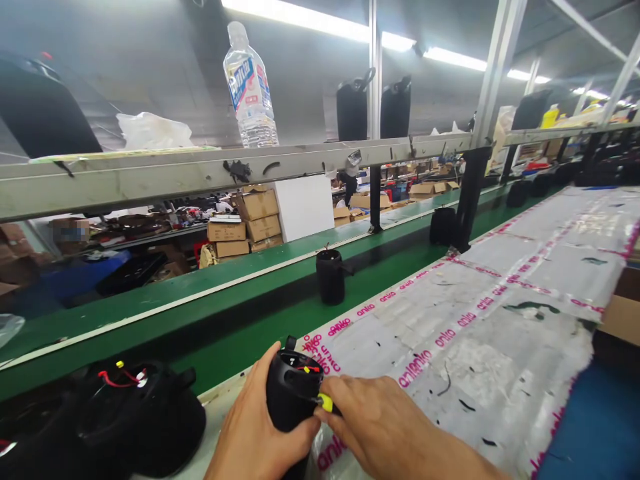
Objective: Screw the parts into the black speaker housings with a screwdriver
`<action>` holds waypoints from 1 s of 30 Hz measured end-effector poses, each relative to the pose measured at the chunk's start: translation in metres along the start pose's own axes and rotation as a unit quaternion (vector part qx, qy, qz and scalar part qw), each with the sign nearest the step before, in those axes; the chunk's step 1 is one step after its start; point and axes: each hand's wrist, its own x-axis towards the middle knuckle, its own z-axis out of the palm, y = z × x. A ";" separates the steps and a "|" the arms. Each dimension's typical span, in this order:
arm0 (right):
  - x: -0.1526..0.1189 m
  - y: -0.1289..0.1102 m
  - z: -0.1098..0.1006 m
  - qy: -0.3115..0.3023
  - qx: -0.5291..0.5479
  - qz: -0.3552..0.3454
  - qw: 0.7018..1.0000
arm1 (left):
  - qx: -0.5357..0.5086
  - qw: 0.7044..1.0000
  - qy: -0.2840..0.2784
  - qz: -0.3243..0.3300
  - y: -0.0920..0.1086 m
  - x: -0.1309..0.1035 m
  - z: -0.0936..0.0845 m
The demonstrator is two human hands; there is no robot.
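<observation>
My left hand (263,427) is wrapped round a black cylindrical speaker housing (290,393), which stands tilted with its open top facing up. Inside the opening, red wires and a yellow connector show. A small strap loop sticks up at its rim. At the right side of the housing, my right hand (380,417) is closed on a small black-and-yellow tool (326,402), its tip against the housing's upper edge. Most of the tool is hidden by the fingers, so its kind is unclear.
More black housings (145,420) with loose wires stand at lower left. Another housing (331,277) sits on the green conveyor belt (240,320). White printed sheeting (480,347) with black scraps covers the bench at right. A metal shelf (300,160) carries a water bottle (250,87).
</observation>
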 end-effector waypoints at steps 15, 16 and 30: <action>-0.001 -0.002 0.009 0.049 -0.099 -0.026 0.994 | 0.047 0.999 -0.005 -0.012 0.020 -0.006 -0.004; -0.001 -0.003 0.007 0.045 -0.114 -0.031 0.992 | 0.051 0.999 -0.003 -0.014 0.023 -0.007 -0.004; 0.007 -0.012 -0.018 -0.091 -0.160 -0.020 0.983 | 0.116 0.993 -0.002 -0.024 0.028 -0.008 -0.005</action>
